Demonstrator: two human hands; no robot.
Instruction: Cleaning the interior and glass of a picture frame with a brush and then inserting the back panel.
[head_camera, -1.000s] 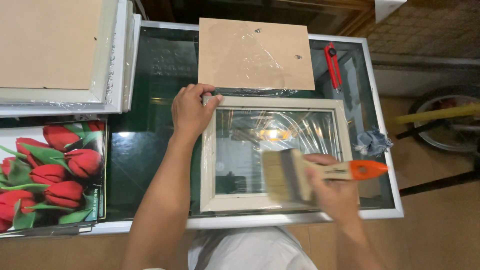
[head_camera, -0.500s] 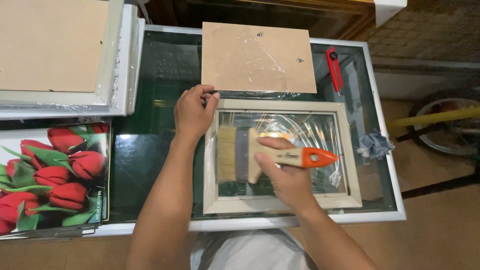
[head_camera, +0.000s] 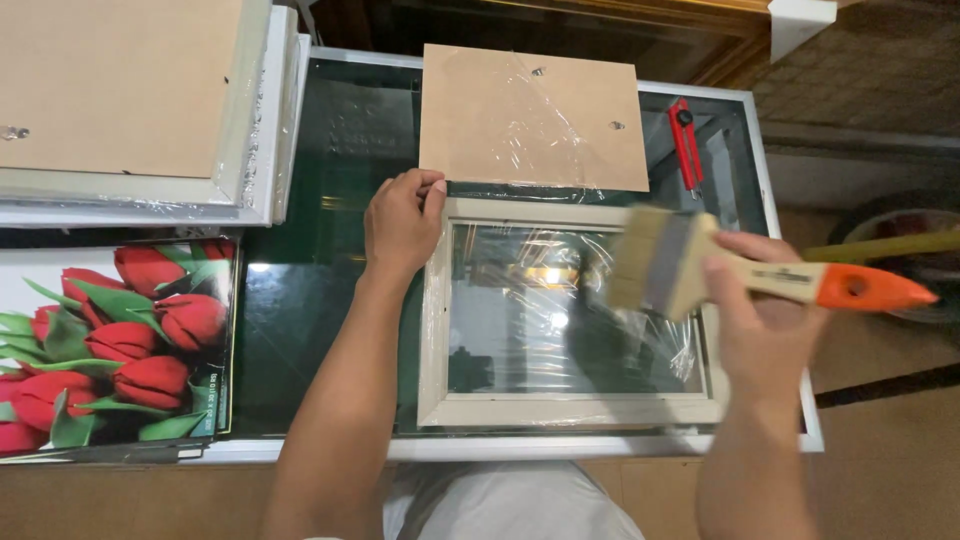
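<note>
Pinning the cream picture frame (head_camera: 570, 410) at its top-left corner, the left hand (head_camera: 402, 222) presses flat, fingers spread. The right hand (head_camera: 765, 320) is clamped on the wide paintbrush (head_camera: 700, 270) over the frame's right edge; light, level strokes across the glass would likely suit best.

One frame (head_camera: 570, 315), one brush (head_camera: 700, 270), one backing board (head_camera: 530, 115), one cutter (head_camera: 686, 140).

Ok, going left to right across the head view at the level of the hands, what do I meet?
Tulip picture → left hand on the frame's corner → cream picture frame → wide paintbrush → right hand gripping its handle.
</note>
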